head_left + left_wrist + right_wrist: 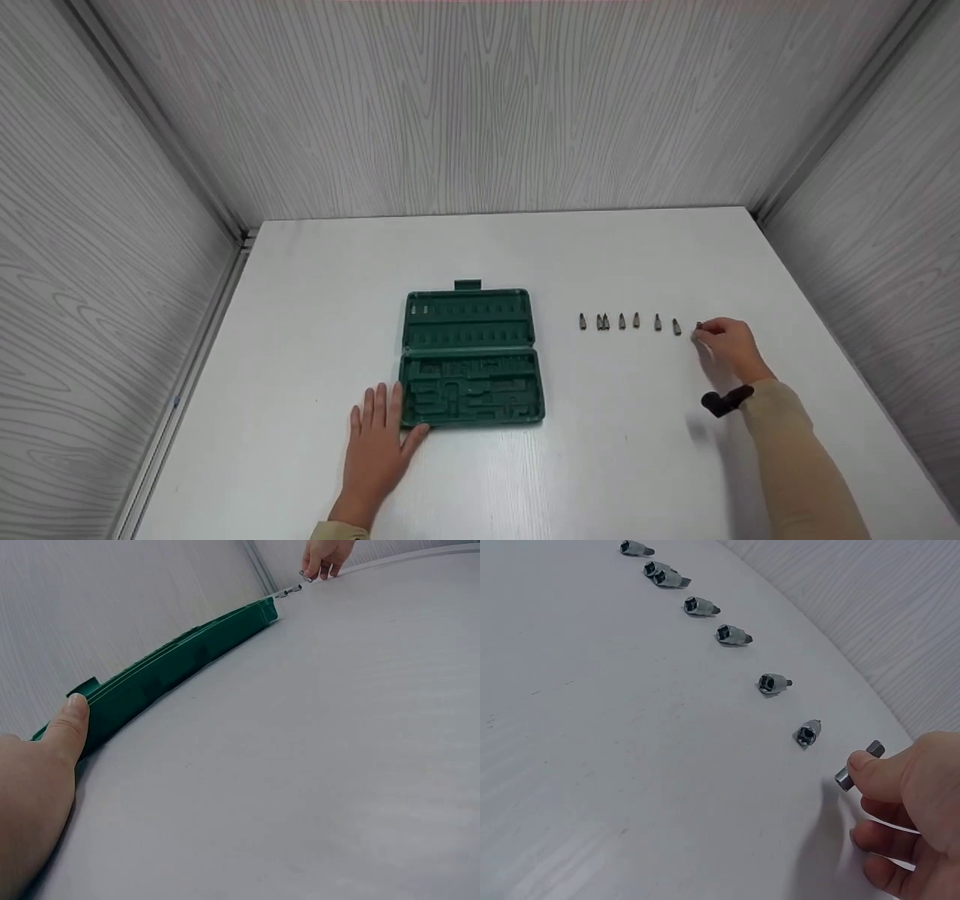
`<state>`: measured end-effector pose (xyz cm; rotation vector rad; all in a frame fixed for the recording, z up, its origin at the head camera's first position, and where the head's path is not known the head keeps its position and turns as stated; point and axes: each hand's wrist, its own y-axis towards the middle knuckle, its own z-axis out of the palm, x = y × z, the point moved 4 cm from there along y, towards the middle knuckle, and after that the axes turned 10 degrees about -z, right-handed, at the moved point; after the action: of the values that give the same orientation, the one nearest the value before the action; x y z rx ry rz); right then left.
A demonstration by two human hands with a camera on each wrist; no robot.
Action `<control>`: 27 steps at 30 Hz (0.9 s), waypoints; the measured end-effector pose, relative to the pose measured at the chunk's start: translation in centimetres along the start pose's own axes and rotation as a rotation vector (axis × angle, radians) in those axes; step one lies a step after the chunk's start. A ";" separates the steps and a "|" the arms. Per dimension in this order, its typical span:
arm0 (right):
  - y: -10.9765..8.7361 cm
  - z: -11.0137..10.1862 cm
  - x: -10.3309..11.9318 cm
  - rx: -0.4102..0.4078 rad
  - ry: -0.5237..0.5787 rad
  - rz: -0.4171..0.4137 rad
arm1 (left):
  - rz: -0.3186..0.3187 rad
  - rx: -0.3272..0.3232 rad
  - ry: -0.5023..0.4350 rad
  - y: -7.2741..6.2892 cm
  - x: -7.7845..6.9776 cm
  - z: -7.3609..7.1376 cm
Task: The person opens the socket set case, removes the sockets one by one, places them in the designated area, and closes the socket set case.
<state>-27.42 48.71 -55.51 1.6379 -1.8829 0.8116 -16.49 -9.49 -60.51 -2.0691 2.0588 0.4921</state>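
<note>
An open green plastic case (469,322) lies flat on the white table, its moulded slots facing up. My left hand (373,454) rests with fingers stretched along the case's near left corner; in the left wrist view its thumb (69,724) presses the case's side wall. Far to the right, my right hand (731,349) pinches a small metal socket bit (843,779) between thumb and fingers. Its other fingers hang loosely curled over the table. Nearest to it lies another socket bit (808,733), at the right end of a row.
Several more socket bits (622,322) lie spaced out to the right of the case, two of them side by side. Wood-grained panels (480,105) enclose the table at the back and both sides. A black wrist camera mount (726,402) sticks out from the right sleeve.
</note>
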 end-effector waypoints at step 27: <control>0.0 0.9 0.1 -0.044 0.040 0.047 | -0.007 0.009 -0.010 0.1 0.1 0.2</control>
<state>-27.38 48.01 -56.03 1.5446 -1.9046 0.8102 -16.61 -9.57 -60.70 -2.0644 2.0434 0.4895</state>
